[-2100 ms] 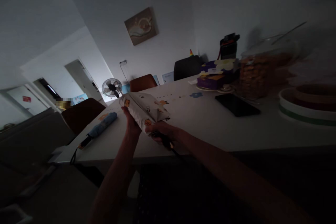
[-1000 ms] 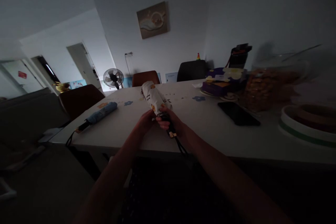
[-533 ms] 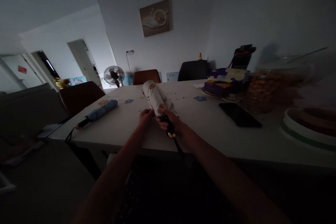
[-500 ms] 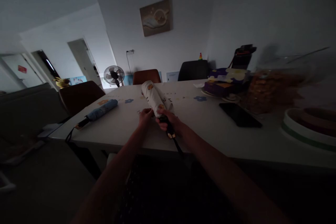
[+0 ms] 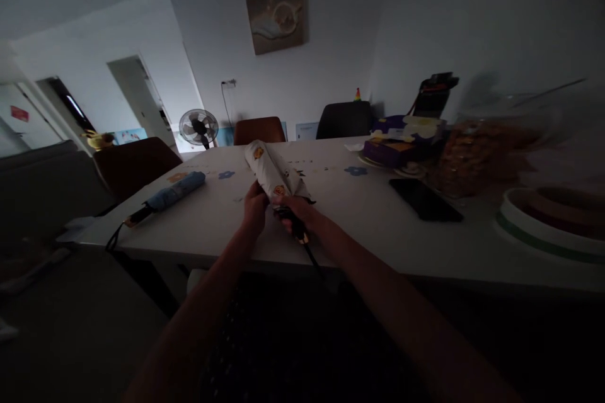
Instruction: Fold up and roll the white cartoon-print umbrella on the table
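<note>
I hold a folded white umbrella (image 5: 269, 170) with small orange prints above the white table (image 5: 359, 214). My right hand (image 5: 295, 209) is closed round its dark handle, whose strap hangs down over the table's near edge. My left hand (image 5: 255, 204) is wrapped round the lower part of the rolled canopy, right beside the right hand. The umbrella's tip points away from me and to the left.
A folded blue umbrella (image 5: 174, 190) lies at the table's left end. A black phone (image 5: 424, 199) lies to the right, with a purple box (image 5: 392, 148), a glass jar (image 5: 486, 145) and a round tray (image 5: 548, 220) beyond. Chairs (image 5: 135, 164) and a standing fan (image 5: 198, 126) stand behind.
The loose white canopy has been gathered into a tight roll. My left hand has slid down from the canopy's top to its base beside the handle.
</note>
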`<state>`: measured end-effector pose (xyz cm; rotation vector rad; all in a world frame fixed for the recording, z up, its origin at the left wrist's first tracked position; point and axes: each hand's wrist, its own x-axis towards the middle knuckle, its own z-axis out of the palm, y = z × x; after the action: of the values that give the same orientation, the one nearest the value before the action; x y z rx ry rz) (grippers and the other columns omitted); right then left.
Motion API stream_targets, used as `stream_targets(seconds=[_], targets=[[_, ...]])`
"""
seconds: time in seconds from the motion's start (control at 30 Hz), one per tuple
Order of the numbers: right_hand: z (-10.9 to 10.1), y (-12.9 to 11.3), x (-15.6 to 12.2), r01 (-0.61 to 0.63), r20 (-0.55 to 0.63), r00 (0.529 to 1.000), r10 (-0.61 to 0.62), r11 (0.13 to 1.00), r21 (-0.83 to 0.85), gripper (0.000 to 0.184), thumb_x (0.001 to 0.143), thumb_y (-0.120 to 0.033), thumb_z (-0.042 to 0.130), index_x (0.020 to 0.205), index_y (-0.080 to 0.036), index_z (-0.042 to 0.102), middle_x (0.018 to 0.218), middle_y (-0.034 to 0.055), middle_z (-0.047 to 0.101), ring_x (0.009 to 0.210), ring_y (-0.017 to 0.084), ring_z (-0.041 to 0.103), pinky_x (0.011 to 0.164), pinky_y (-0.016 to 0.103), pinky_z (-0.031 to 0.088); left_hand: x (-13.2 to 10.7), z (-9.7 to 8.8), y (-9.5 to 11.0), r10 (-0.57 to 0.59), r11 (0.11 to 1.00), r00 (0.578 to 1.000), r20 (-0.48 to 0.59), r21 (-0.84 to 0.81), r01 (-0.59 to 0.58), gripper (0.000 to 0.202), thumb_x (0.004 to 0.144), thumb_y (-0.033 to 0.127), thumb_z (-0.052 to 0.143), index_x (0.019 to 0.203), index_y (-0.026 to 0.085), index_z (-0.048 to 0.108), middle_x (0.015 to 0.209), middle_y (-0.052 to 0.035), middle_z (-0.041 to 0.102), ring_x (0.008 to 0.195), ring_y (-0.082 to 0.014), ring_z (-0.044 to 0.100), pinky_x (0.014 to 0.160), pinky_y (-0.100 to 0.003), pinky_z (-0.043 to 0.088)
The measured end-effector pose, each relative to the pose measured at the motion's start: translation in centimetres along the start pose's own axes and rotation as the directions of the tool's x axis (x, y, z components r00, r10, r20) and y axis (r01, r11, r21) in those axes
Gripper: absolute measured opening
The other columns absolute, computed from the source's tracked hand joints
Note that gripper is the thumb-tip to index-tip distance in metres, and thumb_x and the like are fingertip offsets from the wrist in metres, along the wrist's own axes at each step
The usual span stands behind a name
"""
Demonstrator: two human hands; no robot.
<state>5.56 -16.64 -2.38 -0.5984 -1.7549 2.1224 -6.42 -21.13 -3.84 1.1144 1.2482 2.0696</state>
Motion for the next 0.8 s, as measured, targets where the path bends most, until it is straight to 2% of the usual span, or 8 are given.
stream_targets(seconds=[0.1, 0.2, 0.27, 0.37, 0.47, 0.63, 0.8], targets=[[0.3, -0.1, -0.3, -0.046, 0.037, 0.998, 0.047, 0.999, -0.021, 0.028, 0.081, -0.040, 0.054, 0.068, -0.015, 0.049, 0.042, -0.0030, 0.047, 0.030, 0.008, 0.040, 0.032, 0.020, 0.038, 0.5, -1.0, 0.4, -0.173, 0.934, 0.982, 0.077, -0.303, 0.188, 0.030, 0.055, 0.008, 0.047, 0.080, 0.016, 0.061, 0.073, -0.0020, 0.064, 0.072, -0.0168, 0.060, 0.080, -0.034, 0.046], [0.1, 0.2, -0.1, -0.134, 0.100, 0.986, 0.134, 0.991, -0.013, 0.023, 0.080, -0.038, 0.055, 0.075, -0.016, 0.050, 0.049, -0.0021, 0.054, 0.032, 0.007, 0.041, 0.032, 0.019, 0.038, 0.8, -2.1, 1.0, -0.287, 0.843, 0.950, 0.121, -0.440, 0.310, 0.017, 0.063, 0.018, 0.049, 0.076, 0.016, 0.061, 0.073, -0.0039, 0.065, 0.078, -0.0197, 0.062, 0.084, -0.036, 0.046], [0.0, 0.7, 0.2, -0.180, 0.124, 0.976, 0.181, 0.983, -0.016, 0.023, 0.079, -0.038, 0.056, 0.078, -0.016, 0.051, 0.056, -0.0001, 0.059, 0.032, 0.006, 0.040, 0.032, 0.018, 0.038, 0.9, -2.5, 1.3, -0.322, 0.797, 0.934, 0.155, -0.488, 0.356, 0.023, 0.071, 0.029, 0.051, 0.086, 0.016, 0.063, 0.082, -0.0063, 0.067, 0.090, -0.0228, 0.062, 0.089, -0.037, 0.045], [-0.1, 1.2, 0.5, -0.261, 0.183, 0.945, 0.270, 0.963, -0.070, 0.030, 0.078, -0.044, 0.057, 0.079, -0.014, 0.054, 0.057, 0.0014, 0.060, 0.032, 0.006, 0.040, 0.031, 0.018, 0.038, 0.9, -2.7, 1.4, -0.305, 0.766, 0.941, 0.147, -0.549, 0.334, 0.038, 0.075, 0.040, 0.052, 0.105, 0.017, 0.061, 0.100, -0.0066, 0.067, 0.104, -0.0254, 0.057, 0.094, -0.039, 0.043], [0.2, 1.1, 0.3, -0.282, 0.234, 0.923, 0.305, 0.951, -0.129, 0.037, 0.076, -0.049, 0.057, 0.080, -0.013, 0.059, 0.049, 0.0003, 0.057, 0.032, 0.008, 0.043, 0.030, 0.019, 0.039, 0.9, -2.6, 1.2, -0.289, 0.778, 0.951, 0.111, -0.552, 0.301, 0.043, 0.075, 0.043, 0.053, 0.111, 0.019, 0.058, 0.106, -0.0060, 0.065, 0.110, -0.0270, 0.054, 0.097, -0.041, 0.041], [1.0, 0.7, -0.1, -0.184, 0.096, 0.973, 0.208, 0.960, -0.211, 0.040, 0.075, -0.053, 0.058, 0.078, -0.013, 0.060, 0.041, -0.0014, 0.051, 0.031, 0.009, 0.045, 0.028, 0.019, 0.038, 1.2, -2.8, 0.4, -0.304, 0.795, 0.953, 0.011, -0.549, 0.259, 0.043, 0.073, 0.040, 0.053, 0.111, 0.020, 0.058, 0.106, -0.0047, 0.066, 0.112, -0.0269, 0.053, 0.099, -0.039, 0.040], [1.4, 1.0, 0.1, -0.112, 0.093, 0.987, 0.130, 0.977, -0.184, 0.034, 0.075, -0.048, 0.062, 0.072, -0.013, 0.057, 0.041, -0.0014, 0.052, 0.030, 0.009, 0.044, 0.028, 0.019, 0.039, 1.4, -3.5, -0.2, -0.291, 0.831, 0.956, 0.026, -0.489, 0.266, 0.045, 0.073, 0.042, 0.053, 0.112, 0.020, 0.057, 0.107, -0.0057, 0.065, 0.109, -0.0271, 0.055, 0.096, -0.041, 0.042]])
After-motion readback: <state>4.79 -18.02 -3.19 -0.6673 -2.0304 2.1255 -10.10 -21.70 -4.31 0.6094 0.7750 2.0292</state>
